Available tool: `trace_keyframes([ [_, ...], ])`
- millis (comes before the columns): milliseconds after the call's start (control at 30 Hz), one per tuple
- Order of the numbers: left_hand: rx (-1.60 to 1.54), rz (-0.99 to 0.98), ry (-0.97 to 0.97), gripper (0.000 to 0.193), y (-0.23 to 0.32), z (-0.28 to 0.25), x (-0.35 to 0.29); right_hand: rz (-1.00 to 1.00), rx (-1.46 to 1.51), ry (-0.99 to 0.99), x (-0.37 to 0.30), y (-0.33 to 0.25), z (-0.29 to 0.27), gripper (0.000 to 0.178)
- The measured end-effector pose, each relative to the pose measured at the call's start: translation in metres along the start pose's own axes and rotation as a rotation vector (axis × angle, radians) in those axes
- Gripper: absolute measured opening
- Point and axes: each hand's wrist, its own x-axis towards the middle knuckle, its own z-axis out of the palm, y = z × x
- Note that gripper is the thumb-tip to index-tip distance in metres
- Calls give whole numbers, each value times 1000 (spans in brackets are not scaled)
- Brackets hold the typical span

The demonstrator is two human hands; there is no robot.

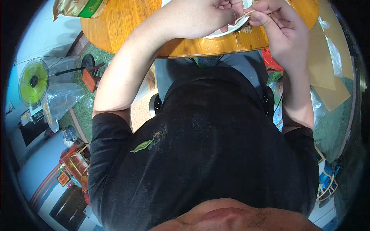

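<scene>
Above the near edge of a round wooden table (127,27), my two hands meet at the top of the view. My right hand (285,32) pinches a thin, pale, stick-like strand (246,15) between thumb and fingertips. My left hand (208,19) has its fingers curled in at the strand's other end, partly cut off by the top edge. A white dish (222,33) sits under the hands, mostly hidden by them. Beside the dish, under my right fingers, lie several thin brownish strands (246,30). What the strand is made of cannot be made out.
A cream and green package (79,7) stands at the table's far left. On the floor to the left are a green-bladed fan (34,81) and clear plastic sheeting (65,96). Flattened cardboard (323,65) lies at right, near a red stool (271,61) under the table.
</scene>
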Motion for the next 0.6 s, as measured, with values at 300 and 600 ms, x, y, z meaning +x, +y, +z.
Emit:
trace_keyframes([
  [300,-110,-51,-28,10,-2,1,3,101,28,37,6,-13,10,12],
  [600,-53,-46,1,9,-6,1,0,695,-867,319,29,-58,53,20],
])
